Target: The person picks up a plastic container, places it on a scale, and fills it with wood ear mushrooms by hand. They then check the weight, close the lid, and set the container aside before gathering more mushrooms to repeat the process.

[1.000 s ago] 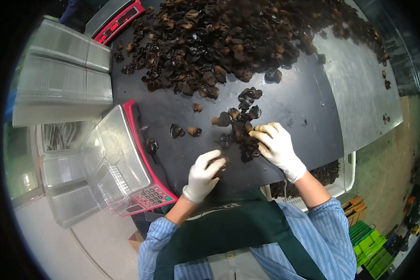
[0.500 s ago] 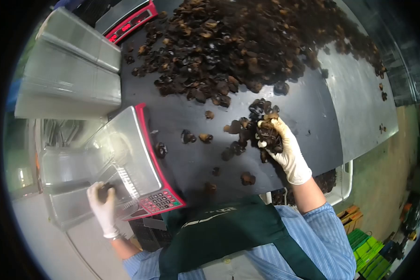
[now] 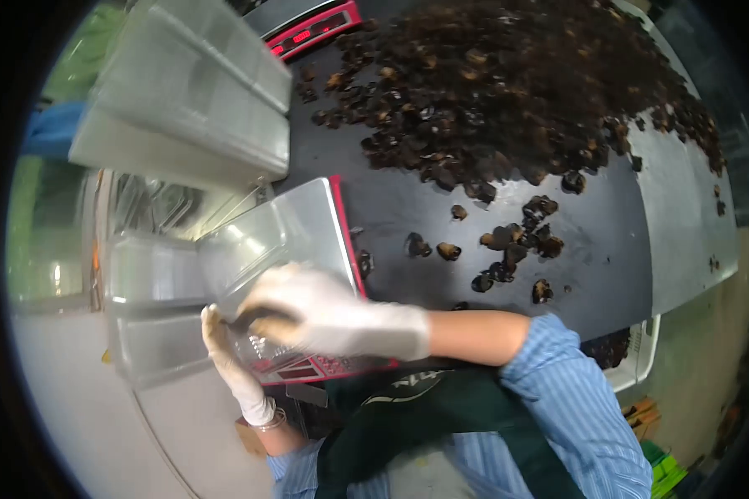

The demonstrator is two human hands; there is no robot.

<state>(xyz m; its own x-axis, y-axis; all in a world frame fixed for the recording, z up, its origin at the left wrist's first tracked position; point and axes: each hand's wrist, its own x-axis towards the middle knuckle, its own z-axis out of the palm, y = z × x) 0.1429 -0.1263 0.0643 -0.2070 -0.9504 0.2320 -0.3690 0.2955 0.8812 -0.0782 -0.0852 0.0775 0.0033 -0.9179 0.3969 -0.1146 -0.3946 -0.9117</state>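
Observation:
Dark brown wood ear mushrooms (image 3: 491, 91) lie in a big heap across the black table. My gloved right hand (image 3: 324, 316), blurred, reaches over the red-edged scale (image 3: 339, 216), its fingers curled around dark mushroom pieces (image 3: 262, 316). My gloved left hand (image 3: 233, 358) is beside the scale's left corner, fingertips against the same dark pieces; part of its grip is hidden by the right hand. A clear plastic container (image 3: 250, 241) rests on the scale, its open lid (image 3: 158, 274) hanging off the left side.
Tall stacks of clear containers (image 3: 191, 91) stand at the upper left, near a second red scale (image 3: 312, 32). Several loose mushrooms (image 3: 508, 245) lie in front of the heap. A white crate (image 3: 641, 349) holding dark pieces sits below the table's right edge.
My right hand has carried its handful of mushrooms from the table left to the scale, beside my left hand. The view has shifted, so the table appears farther right.

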